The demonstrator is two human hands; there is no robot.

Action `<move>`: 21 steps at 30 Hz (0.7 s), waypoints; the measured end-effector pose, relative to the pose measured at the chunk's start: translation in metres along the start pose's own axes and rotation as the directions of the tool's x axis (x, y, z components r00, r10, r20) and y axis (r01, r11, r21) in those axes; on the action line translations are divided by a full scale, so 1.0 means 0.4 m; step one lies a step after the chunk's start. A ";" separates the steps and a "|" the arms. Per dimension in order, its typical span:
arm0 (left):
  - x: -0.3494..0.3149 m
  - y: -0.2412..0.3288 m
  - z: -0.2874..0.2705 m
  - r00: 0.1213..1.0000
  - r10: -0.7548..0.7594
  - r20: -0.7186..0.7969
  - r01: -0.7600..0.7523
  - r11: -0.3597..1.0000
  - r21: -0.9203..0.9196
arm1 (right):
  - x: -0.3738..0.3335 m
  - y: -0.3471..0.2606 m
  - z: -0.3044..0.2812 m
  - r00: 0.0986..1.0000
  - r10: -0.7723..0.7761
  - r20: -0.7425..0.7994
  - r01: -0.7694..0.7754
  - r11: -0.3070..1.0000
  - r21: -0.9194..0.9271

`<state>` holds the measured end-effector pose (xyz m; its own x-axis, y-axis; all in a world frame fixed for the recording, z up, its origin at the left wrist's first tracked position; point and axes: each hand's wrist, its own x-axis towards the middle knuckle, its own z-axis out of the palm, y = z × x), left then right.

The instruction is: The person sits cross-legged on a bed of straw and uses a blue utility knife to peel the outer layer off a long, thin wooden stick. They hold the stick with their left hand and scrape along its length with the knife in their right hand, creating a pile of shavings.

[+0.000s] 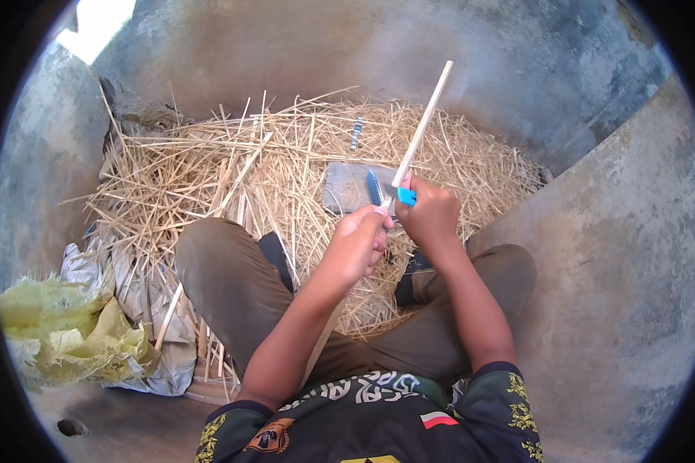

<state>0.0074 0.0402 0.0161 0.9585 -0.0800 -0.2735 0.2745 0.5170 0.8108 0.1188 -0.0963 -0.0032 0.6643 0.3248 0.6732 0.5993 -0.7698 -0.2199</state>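
Observation:
A long pale wooden strip [425, 123] slants up and away to the right from between my hands. My left hand [357, 243] is closed, thumb and fingers pinching the strip's lower part. Just to its right, my right hand [431, 212] is closed around the strip. A bright blue piece [407, 197] shows at its fingers; whether it is a handle or a finger wrap I cannot tell. Beyond my left fingertips shows a blue knife blade [374, 187], over a grey flat slab [344, 185]. The blade's lower end is hidden by my hands.
Loose straw-like strips [232, 170] cover the floor ahead and around my crossed legs. A wristwatch-like metal band [356, 133] lies on them. Torn yellow sacking [77, 332] sits at left. A grey concrete wall [324, 54] curves behind, and a slanting slab [594, 255] rises at right.

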 end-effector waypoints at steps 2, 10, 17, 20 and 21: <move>0.004 -0.012 0.002 0.997 0.077 -0.001 -0.077 0.994 0.072 | -0.003 -0.012 0.000 0.999 -0.036 -0.014 0.037 0.999 0.007; 0.002 -0.002 0.028 0.998 0.064 0.019 -0.064 0.997 0.040 | 0.109 0.089 -0.014 0.992 -0.105 -0.073 0.091 0.980 -0.177; 0.018 0.002 0.015 1.000 0.022 0.010 -0.022 1.000 0.004 | 0.201 0.165 0.009 0.992 -0.117 -0.052 0.097 0.952 -0.290; 0.021 -0.002 0.015 1.000 -0.004 0.017 0.004 0.999 -0.032 | 0.222 0.173 0.007 0.998 -0.063 -0.012 0.058 0.968 -0.242; 0.027 -0.006 0.016 1.000 -0.021 0.011 0.021 0.999 -0.024 | 0.228 0.185 0.012 0.999 -0.034 -0.001 0.033 0.964 -0.263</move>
<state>0.0175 0.0328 0.0145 0.9533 -0.1002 -0.2850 0.2931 0.5355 0.7920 0.2258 -0.1210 0.0385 0.6428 0.3503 0.6812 0.4821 -0.8761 -0.0045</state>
